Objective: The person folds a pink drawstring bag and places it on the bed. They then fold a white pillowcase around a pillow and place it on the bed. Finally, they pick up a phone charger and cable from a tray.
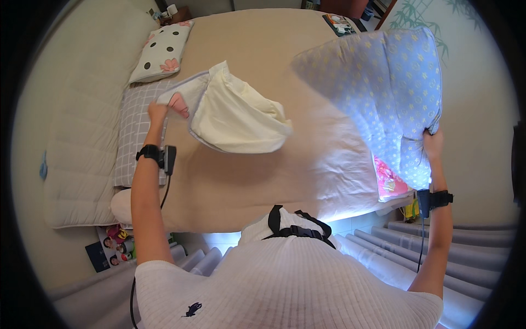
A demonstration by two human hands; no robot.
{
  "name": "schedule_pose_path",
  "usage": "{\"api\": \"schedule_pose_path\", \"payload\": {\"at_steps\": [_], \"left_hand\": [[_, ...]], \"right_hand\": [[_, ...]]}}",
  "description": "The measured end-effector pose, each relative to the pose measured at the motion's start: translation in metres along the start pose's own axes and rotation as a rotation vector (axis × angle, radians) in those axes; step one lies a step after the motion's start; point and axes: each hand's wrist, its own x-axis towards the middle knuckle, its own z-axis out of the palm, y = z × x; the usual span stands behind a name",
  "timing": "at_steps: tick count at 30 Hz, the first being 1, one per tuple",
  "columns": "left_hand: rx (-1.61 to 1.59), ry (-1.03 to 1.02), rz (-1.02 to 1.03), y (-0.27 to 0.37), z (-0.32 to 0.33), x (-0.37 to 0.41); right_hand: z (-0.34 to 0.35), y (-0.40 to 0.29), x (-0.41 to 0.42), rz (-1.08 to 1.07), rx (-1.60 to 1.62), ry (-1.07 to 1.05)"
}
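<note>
My left hand [157, 112] grips one end of a cream pillowcase [240, 113] with grey piping and a pink patch. The cloth hangs bunched above the beige bedsheet [263, 177], its far end raised off the bed. On the right, my right hand [433, 144] clutches the edge of a blue quilted cloth [394, 86] printed with small yellow figures. This piece is held up and spread, its left corner blurred. Part of a pink patterned pillow [388, 179] shows beneath it at the bed's right end; the rest is hidden.
At the left lie a grey checked pillow [139, 131] and a white pillow with black dots [164, 51], before a padded headboard [86, 123]. A dark tray of small items [340, 24] sits at the far edge. Grey curtains [444, 246] hang close to me.
</note>
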Motion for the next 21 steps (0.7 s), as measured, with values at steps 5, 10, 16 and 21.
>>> {"api": "schedule_pose_path", "payload": {"at_steps": [5,10,16,21], "left_hand": [[-0.585,-0.175,0.366,0.186,0.013,-0.079],[-1.339,-0.996,0.318,0.231,-0.043,-0.062],[-1.479,-0.396,-0.005,0.314,-0.131,-0.123],[-1.511,-0.473,0.111,0.289,-0.203,-0.129]], "right_hand": [[0.050,-0.057,-0.037,-0.117,-0.061,-0.190],[0.172,-0.100,-0.087,-0.253,0.234,-0.597],[0.208,-0.249,-0.060,-0.326,0.476,-0.257],[0.229,-0.286,-0.003,-0.356,0.514,-0.126]]}}
